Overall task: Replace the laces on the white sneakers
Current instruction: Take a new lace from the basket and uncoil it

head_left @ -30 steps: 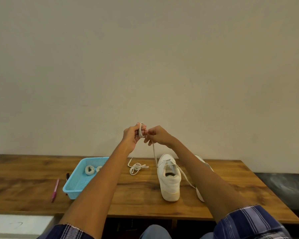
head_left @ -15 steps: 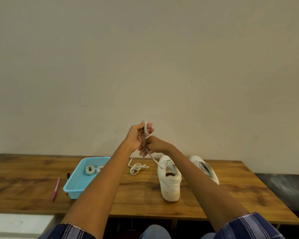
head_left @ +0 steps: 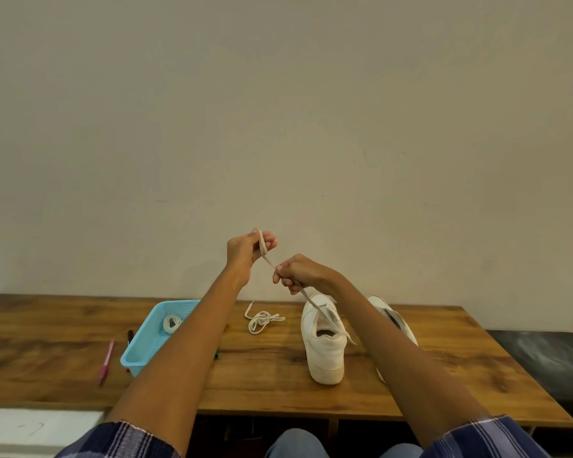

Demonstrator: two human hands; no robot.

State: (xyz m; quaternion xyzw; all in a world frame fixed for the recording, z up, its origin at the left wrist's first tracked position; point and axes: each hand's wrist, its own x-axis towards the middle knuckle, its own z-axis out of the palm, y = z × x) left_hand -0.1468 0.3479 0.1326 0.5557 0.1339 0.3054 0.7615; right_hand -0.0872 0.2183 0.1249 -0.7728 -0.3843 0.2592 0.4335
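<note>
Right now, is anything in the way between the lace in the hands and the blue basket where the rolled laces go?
Only the left forearm crosses over the blue basket. The lace is also tied up itself: one end wraps the left hand's fingers, the right hand pinches it, and it runs into the sneaker.

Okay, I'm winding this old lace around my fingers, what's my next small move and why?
Probably another wrap: the left hand holds the coil, and the right hand pinches the lace, which runs taut into the sneaker.
</note>
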